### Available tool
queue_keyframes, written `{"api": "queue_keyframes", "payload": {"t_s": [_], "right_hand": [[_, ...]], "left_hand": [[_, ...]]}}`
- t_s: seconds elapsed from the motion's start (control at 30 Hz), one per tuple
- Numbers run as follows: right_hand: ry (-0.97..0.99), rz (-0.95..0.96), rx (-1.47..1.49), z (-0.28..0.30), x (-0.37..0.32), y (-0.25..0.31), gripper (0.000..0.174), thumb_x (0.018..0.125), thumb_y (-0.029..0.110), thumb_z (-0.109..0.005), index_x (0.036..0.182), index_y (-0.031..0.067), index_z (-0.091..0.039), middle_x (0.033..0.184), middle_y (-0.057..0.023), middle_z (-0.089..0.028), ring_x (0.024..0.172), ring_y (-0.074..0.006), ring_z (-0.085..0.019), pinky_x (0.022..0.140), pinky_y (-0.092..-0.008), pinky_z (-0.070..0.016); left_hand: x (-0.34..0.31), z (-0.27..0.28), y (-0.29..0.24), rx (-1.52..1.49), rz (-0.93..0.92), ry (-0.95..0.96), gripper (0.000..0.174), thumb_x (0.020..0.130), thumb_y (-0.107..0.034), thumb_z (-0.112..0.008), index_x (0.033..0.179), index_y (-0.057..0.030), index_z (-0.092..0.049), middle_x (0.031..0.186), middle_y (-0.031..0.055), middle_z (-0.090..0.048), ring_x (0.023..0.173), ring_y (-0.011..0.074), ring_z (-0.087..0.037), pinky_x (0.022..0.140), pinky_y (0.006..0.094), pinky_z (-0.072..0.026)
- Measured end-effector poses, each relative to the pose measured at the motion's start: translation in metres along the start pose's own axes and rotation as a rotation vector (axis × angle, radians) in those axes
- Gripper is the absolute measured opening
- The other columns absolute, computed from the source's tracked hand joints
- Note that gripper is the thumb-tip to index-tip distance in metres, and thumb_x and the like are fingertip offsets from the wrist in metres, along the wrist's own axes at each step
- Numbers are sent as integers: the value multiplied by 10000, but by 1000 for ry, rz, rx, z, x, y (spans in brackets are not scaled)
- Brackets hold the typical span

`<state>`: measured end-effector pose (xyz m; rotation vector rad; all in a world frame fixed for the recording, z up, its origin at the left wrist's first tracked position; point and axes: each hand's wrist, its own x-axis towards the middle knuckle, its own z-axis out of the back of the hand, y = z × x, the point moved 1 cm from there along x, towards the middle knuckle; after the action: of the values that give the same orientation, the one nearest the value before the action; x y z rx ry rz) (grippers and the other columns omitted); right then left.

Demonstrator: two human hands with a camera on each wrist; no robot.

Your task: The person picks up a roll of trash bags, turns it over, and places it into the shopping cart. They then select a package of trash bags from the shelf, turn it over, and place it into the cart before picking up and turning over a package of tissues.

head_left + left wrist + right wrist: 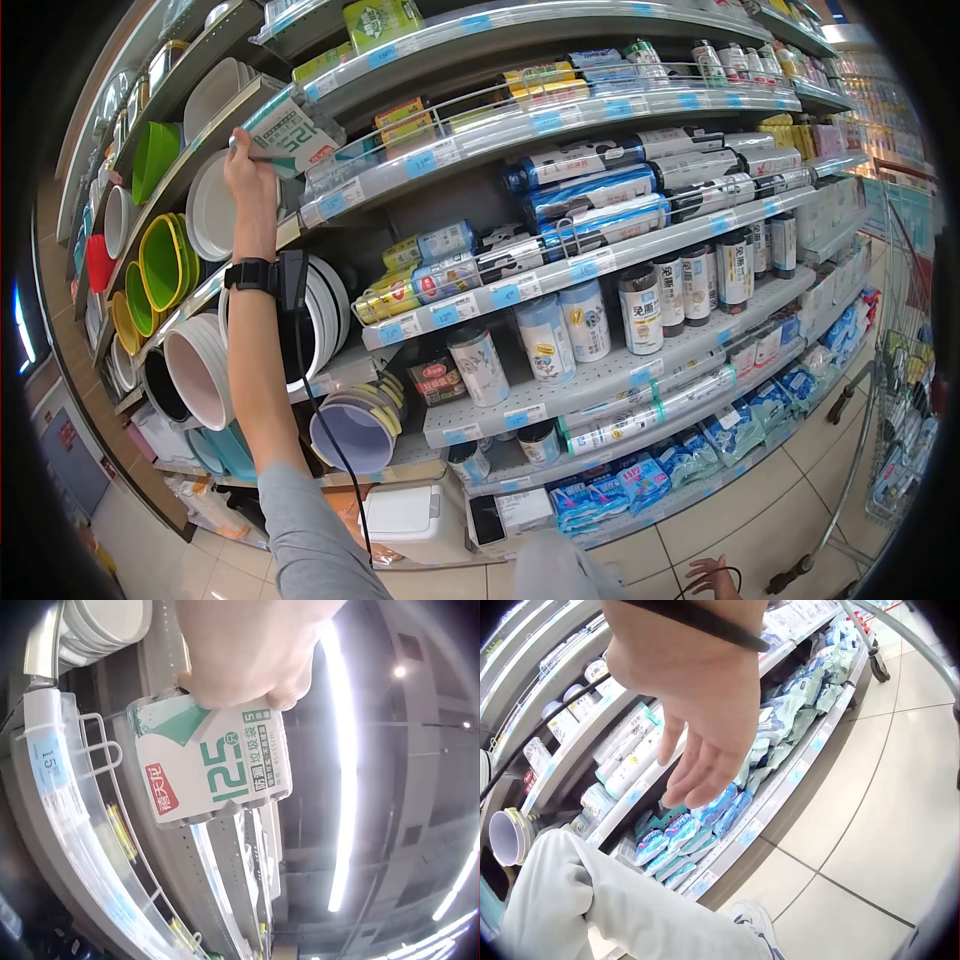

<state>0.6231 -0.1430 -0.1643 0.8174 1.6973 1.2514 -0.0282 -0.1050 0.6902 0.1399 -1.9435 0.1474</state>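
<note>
My left hand (250, 180) grips a white and green pack of garbage bags (210, 757) marked 125, raised at the left end of an upper shelf. In the left wrist view the fingers curl over one edge of the pack, and its printed face shows. A wire shelf rail (105, 742) runs close beside it. Low down by my knee hangs my right hand (697, 712), its fingers loosely bent and nothing in them. Behind that hand, in the right wrist view, lie blue packets (679, 836) on the bottom shelf.
Stacked basins and bins (165, 260) stand on shelves to the left. Rolls of bags (640, 310) line the middle shelves. A white lidded bin (410, 520) sits low near my legs. A shopping cart (900, 420) stands on the tiled floor at right.
</note>
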Motion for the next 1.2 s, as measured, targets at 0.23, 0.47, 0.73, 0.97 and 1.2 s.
{"api": "queue_keyframes", "payload": {"t_s": [0.23,0.47,0.73,0.97,1.2], "right_hand": [[13,104,100,-22,-21,34,730,940,672,-269,1295,65,-462,1071,-151,-622,775,-257,-650,679,-341,-530],[25,245,168,-25,-48,55,808,880,680,-453,1416,92,-307,1288,-232,-486,893,-325,-653,779,-407,-539],[196,265,655,-52,-64,111,1406,479,894,-612,1490,28,-158,1454,-231,-353,1281,-366,-447,1054,-506,-387],[336,398,692,-73,-98,162,1114,739,827,-465,1458,0,-265,1390,-144,-473,1222,-229,-535,1002,-335,-462],[-9,370,922,-67,-70,139,535,1003,384,-445,1404,35,-389,1320,-90,-557,1141,-192,-596,992,-358,-482]], "left_hand": [[-112,-74,-20,70,227,484,366,926,-277,-643,1150,-4,-547,1071,74,-635,1028,174,-589,917,330,-442],[-383,-111,-38,-105,788,820,488,759,-182,-800,1177,-85,-567,1103,28,-610,1049,133,-574,893,302,-502],[-609,-177,-98,-930,1314,658,709,668,-475,-842,1136,-12,-577,1067,89,-625,1065,206,-581,1083,408,-341],[-647,-209,-101,-972,1477,759,817,684,-327,-858,1325,-24,-452,1080,88,-616,1101,203,-559,1002,358,-404],[-705,-213,-68,-1026,1630,587,708,874,-212,-683,1443,-43,-298,1283,133,-513,1201,205,-491,1023,341,-388]]}}
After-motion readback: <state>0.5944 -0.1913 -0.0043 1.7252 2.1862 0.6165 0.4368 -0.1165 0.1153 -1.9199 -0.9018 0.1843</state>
